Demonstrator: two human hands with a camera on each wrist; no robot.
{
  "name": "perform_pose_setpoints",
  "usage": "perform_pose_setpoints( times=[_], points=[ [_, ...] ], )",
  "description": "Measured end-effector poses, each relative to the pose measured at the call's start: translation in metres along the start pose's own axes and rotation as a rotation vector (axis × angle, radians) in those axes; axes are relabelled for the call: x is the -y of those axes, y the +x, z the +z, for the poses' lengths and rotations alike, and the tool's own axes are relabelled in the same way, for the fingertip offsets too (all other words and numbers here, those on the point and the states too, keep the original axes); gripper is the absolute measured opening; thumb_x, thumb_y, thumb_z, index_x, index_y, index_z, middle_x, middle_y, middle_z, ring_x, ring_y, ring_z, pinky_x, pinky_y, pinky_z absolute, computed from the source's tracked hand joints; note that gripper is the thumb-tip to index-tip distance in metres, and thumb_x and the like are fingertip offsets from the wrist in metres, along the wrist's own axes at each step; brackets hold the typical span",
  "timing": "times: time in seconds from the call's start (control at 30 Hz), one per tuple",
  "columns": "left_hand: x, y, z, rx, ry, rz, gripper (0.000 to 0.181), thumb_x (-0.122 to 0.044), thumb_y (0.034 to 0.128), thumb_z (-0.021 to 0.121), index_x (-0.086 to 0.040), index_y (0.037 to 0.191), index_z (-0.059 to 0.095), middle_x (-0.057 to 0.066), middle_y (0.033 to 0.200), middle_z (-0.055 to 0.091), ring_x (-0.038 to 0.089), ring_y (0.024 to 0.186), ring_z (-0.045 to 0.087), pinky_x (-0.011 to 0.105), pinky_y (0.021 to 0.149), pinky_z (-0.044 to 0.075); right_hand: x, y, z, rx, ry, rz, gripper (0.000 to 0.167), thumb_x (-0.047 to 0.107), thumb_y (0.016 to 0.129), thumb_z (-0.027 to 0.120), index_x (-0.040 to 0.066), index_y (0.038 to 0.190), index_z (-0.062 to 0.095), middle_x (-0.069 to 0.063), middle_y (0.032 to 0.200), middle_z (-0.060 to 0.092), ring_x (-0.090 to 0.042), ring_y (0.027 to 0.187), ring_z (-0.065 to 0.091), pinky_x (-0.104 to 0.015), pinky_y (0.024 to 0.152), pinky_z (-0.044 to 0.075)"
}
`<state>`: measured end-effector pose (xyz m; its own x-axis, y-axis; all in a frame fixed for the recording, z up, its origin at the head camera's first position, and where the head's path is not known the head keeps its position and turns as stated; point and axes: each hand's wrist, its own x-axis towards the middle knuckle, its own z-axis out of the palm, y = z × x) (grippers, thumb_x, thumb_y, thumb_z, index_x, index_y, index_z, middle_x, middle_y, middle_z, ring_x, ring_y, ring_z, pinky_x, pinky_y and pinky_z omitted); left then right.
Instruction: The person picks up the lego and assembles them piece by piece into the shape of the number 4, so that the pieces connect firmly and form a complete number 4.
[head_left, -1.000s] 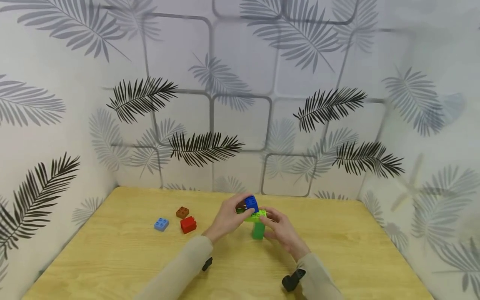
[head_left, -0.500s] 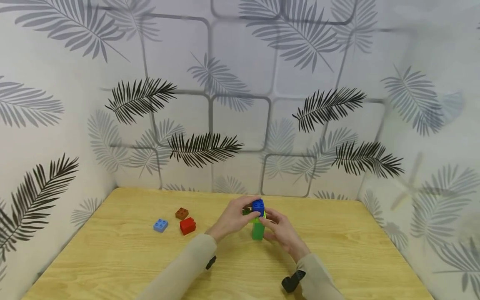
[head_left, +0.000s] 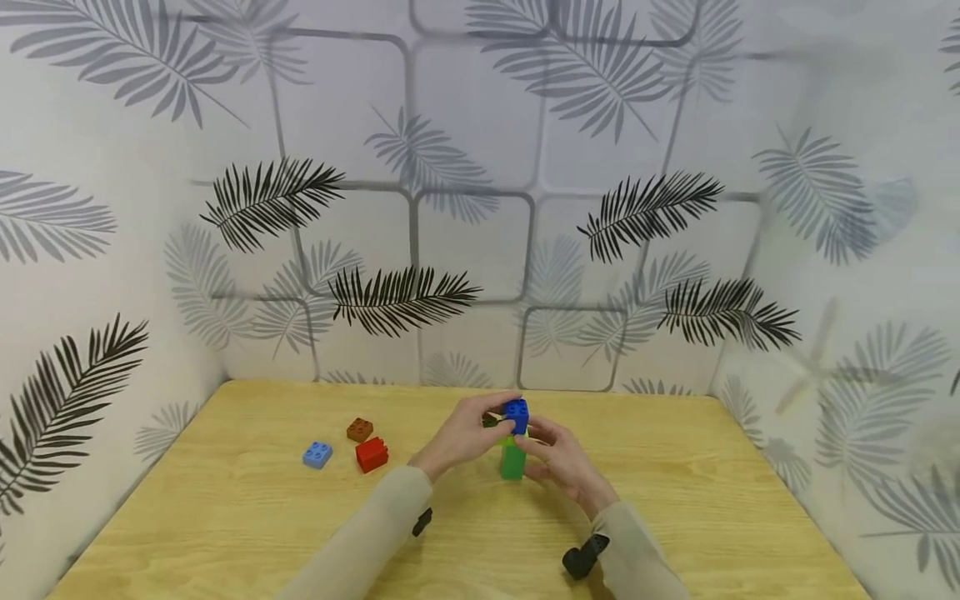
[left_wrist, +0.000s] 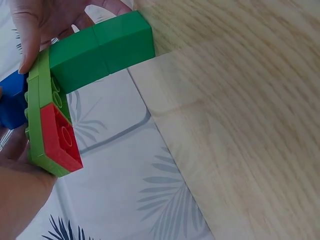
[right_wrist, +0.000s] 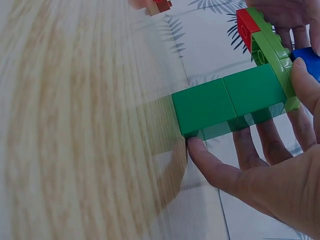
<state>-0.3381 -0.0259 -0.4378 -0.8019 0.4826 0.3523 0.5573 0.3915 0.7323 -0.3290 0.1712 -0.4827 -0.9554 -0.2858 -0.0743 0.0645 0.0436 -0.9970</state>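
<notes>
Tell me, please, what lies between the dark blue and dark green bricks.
Lime bricks separate the dark blue brick from the dark green bricks in the left wrist view.

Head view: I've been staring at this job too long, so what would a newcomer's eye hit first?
Probably the dark blue brick, pinched by the left hand at the top of the green stack that the right hand holds. Next, the light blue brick, brown brick and red brick, loose on the table's left, and black leaf prints on the pale wall behind.
</notes>
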Motion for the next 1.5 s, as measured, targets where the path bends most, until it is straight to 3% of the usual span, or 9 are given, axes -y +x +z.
perform_pose_setpoints(
  times=[0.2, 0.5, 0.83, 1.1, 1.5],
  points=[
    [-0.002, 0.001, -0.006, 0.045, 0.002, 0.005, 0.047, -0.018, 0.0977, 0.061, -0.015, 0.144, 0.052, 0.004, 0.121, 0.067, 0.016, 0.108, 0.062, 0.028, 0.089, 0.053, 0.003, 0.002, 0.002, 0.010, 0.000, -0.007, 0.060, 0.031, 0.095, 0.066, 0.012, 0.147, 0.045, -0.019, 0.144, 0.046, -0.025, 0.119, 0.056, -0.048, 0.093, 0.053],
    [0.002, 0.000, -0.006, 0.084, 0.028, 0.012, 0.050, -0.014, 0.0951, 0.065, -0.016, 0.143, 0.053, 0.006, 0.124, 0.067, 0.020, 0.110, 0.063, 0.028, 0.089, 0.054, 0.000, 0.000, 0.002, 0.021, -0.011, -0.009, 0.058, 0.026, 0.094, 0.068, 0.010, 0.145, 0.047, -0.018, 0.142, 0.050, -0.021, 0.115, 0.057, -0.046, 0.092, 0.054],
    [0.004, -0.003, -0.002, 0.083, 0.183, 0.038, 0.058, -0.012, 0.0917, 0.069, -0.018, 0.146, 0.049, 0.004, 0.130, 0.064, 0.018, 0.111, 0.064, 0.030, 0.093, 0.054, -0.002, -0.002, 0.001, 0.023, -0.010, -0.021, 0.058, 0.025, 0.096, 0.065, 0.009, 0.148, 0.043, -0.019, 0.143, 0.048, -0.026, 0.121, 0.055, -0.050, 0.095, 0.052],
    [-0.002, -0.003, -0.006, 0.108, 0.340, 0.056, 0.065, -0.021, 0.0902, 0.072, -0.023, 0.149, 0.045, -0.001, 0.131, 0.064, 0.013, 0.111, 0.064, 0.032, 0.097, 0.051, -0.002, -0.003, -0.001, 0.031, 0.018, -0.035, 0.058, 0.027, 0.097, 0.063, 0.008, 0.148, 0.043, -0.016, 0.142, 0.049, -0.021, 0.118, 0.057, -0.049, 0.096, 0.051],
    [0.005, -0.001, -0.011, 0.136, 0.291, 0.057, 0.068, -0.016, 0.0880, 0.075, -0.024, 0.148, 0.045, 0.000, 0.131, 0.064, 0.015, 0.112, 0.065, 0.033, 0.096, 0.052, 0.017, 0.000, 0.016, -0.144, 0.016, -0.123, 0.048, 0.035, 0.095, 0.065, 0.007, 0.134, 0.059, -0.012, 0.132, 0.059, -0.027, 0.125, 0.054, -0.052, 0.103, 0.046]
  ],
)
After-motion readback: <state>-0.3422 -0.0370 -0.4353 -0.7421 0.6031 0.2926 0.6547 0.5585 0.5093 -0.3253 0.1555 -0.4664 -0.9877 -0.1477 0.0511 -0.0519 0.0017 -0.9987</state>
